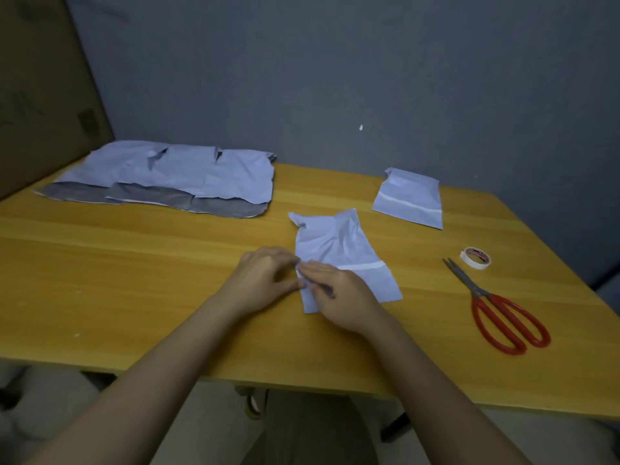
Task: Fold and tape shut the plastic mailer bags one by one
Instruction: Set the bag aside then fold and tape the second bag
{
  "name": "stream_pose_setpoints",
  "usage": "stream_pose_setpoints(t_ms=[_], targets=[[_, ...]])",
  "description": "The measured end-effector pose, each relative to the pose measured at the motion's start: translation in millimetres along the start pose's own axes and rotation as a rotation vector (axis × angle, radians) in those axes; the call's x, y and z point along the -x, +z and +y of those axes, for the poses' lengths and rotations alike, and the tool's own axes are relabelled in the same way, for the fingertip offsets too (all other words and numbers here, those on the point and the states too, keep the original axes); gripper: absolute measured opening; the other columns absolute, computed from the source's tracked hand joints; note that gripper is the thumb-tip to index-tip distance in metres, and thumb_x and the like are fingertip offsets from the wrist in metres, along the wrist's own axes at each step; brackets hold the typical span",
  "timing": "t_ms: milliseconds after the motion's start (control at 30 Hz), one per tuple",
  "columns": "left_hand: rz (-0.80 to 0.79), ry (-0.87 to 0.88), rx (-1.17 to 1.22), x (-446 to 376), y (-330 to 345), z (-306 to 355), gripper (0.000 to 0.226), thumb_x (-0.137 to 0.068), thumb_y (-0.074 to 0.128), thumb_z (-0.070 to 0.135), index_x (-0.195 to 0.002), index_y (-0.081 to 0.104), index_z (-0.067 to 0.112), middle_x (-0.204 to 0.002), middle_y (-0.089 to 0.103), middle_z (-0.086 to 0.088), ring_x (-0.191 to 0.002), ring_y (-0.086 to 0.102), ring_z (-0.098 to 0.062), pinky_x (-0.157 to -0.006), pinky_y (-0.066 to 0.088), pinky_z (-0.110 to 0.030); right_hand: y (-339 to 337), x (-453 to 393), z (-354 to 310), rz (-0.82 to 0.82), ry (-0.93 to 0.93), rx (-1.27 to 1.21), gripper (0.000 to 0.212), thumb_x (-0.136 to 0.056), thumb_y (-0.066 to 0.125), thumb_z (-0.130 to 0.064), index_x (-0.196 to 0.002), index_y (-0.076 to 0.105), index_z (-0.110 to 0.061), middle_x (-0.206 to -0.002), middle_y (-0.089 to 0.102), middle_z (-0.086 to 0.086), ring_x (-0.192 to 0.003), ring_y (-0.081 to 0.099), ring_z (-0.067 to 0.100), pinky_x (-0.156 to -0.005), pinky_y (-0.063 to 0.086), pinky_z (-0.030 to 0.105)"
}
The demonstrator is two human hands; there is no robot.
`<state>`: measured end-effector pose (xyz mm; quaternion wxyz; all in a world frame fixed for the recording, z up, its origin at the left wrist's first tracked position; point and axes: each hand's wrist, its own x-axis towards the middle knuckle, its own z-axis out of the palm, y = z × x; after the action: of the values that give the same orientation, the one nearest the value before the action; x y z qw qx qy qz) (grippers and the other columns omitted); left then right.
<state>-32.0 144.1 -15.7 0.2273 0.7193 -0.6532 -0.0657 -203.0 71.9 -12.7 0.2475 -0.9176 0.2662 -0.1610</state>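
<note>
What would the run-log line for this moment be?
stage: folding | both hands on mailer bag | taped bag far right | tape roll, scissors idle
</note>
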Motion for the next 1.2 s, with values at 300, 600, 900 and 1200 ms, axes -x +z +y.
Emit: stream_pose_setpoints(t_ms=[300,600,900,1200], targets=[[0.027,0.016,0.121,-9.5,4.5,2.4,0.065,-0.078,0.07,0.049,-0.132,0.043,0.025,-0.125,0.054,0.016,-0.124,0.038,-0.009,-0.099,0.026,-0.028,3.0,-5.6,3.7,-0.068,-0.004,0.185,0.053,-0.091,0.032,-0.024,-0.141,0.047,-0.014,-0.149,0.04,-0.002,-0.141,0.028,0.006,-0.117,0.008,0.021],[-0.131,-0.011,0.085,-1.8,14.7,-9.4,0.08,-0.089,0.053,0.055,-0.151,0.011,0.028,-0.155,0.021,0.017,-0.142,0.009,0.003,-0.107,0.01,-0.025,6.8,-3.0,11.1,-0.181,-0.026,0.146,0.062,-0.097,0.035,-0.053,-0.15,0.026,-0.021,-0.155,0.018,-0.014,-0.141,0.009,-0.006,-0.117,0.001,0.019],[-0.198,-0.014,0.063,-4.8,16.6,-13.7,0.096,-0.075,0.04,0.076,-0.152,0.008,0.028,-0.154,0.014,0.024,-0.135,-0.004,0.012,-0.103,0.003,-0.019,10.6,-4.8,17.1,-0.286,-0.032,0.192,0.086,-0.081,0.009,-0.076,-0.152,0.014,-0.028,-0.158,0.005,-0.018,-0.142,-0.005,-0.008,-0.116,-0.006,0.021],[-0.203,-0.076,0.057,-1.9,14.3,-14.2,0.106,-0.054,0.023,0.082,-0.15,0.008,0.041,-0.159,0.009,0.001,-0.143,0.002,-0.001,-0.107,0.007,-0.023,4.7,-5.8,13.3,-0.351,0.012,0.164,0.087,-0.08,0.002,-0.074,-0.153,0.009,-0.027,-0.158,0.001,-0.017,-0.142,-0.009,-0.008,-0.116,-0.009,0.023]])
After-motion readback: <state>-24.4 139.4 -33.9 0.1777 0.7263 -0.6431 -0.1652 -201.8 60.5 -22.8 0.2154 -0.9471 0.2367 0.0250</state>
